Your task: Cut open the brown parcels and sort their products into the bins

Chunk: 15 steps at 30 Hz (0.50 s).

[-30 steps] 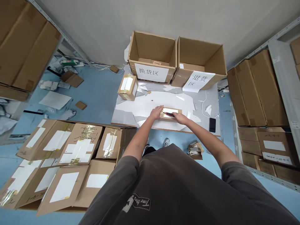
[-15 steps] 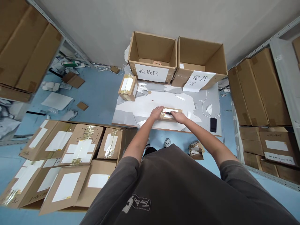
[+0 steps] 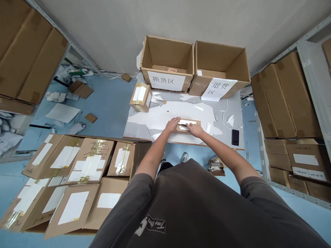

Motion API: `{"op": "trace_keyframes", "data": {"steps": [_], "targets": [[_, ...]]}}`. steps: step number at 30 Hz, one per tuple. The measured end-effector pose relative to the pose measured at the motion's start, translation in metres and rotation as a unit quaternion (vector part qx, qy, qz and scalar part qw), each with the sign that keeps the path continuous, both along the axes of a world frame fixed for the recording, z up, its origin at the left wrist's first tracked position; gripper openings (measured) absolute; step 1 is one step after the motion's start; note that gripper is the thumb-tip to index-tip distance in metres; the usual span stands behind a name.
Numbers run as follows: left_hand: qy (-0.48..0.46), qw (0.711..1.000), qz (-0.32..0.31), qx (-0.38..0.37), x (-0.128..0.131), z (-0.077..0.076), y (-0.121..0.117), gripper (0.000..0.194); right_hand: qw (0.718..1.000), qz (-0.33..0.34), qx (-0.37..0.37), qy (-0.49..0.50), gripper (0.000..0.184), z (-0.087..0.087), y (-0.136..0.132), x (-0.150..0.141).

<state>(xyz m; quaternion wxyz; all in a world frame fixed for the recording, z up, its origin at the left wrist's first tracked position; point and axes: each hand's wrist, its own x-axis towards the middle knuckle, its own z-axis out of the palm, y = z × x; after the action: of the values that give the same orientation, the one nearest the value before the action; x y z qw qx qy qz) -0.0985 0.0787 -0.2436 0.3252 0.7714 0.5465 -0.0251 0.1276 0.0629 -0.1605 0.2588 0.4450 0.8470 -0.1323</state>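
At nine o'clock on the small carton (image 3: pixel 182 130), the left hand (image 3: pixel 172 124) lies over the box's end; whether its fingers clamp or merely press, I cannot tell. If that hold is light, the carton could skid or twist on the table (image 3: pixel 235 106), close to whose near edge it lies. The slim black-and-red tool (image 3: pixel 183 124), apparently a cutter, points towards nine o'clock over the carton's top, so a sudden slip could nick those fingers; too much pressure might drive a blade into the contents. From four o'clock, the right hand (image 3: pixel 195 130) is wrapped around the tool's rear part.

Well off at eight o'clock, piled cartons (image 3: pixel 103 214) show flat, matt brown board, crinkled glossy tape and white labels. Near ten stands a squat taped box (image 3: pixel 136 105), crisp-cornered. Spread beneath the work is a smooth white covering (image 3: pixel 181 107) with ragged, torn-looking edges. Around eleven, an open box (image 3: pixel 169 51) has straight corrugated walls and a lettered paper sheet; at one, a second open bin (image 3: pixel 217 57) wears its sheet askew, hanging past the rim. At three lies a dark, glossy, round-cornered phone (image 3: pixel 235 137).
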Motion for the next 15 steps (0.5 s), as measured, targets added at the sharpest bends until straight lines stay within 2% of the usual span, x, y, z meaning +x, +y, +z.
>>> {"op": "trace_keyframes", "data": {"steps": [6, 15], "targets": [[0.005, 1.000, -0.006, 0.001, 0.001, 0.006, -0.001, 0.136, 0.999, -0.024, 0.002, -0.023, 0.041, -0.009, 0.000, -0.017], [0.024, 1.000, -0.008, -0.007, 0.001, 0.007, -0.001, 0.136, 1.000, 0.006, -0.001, -0.026, 0.041, -0.005, 0.006, -0.019]]}}
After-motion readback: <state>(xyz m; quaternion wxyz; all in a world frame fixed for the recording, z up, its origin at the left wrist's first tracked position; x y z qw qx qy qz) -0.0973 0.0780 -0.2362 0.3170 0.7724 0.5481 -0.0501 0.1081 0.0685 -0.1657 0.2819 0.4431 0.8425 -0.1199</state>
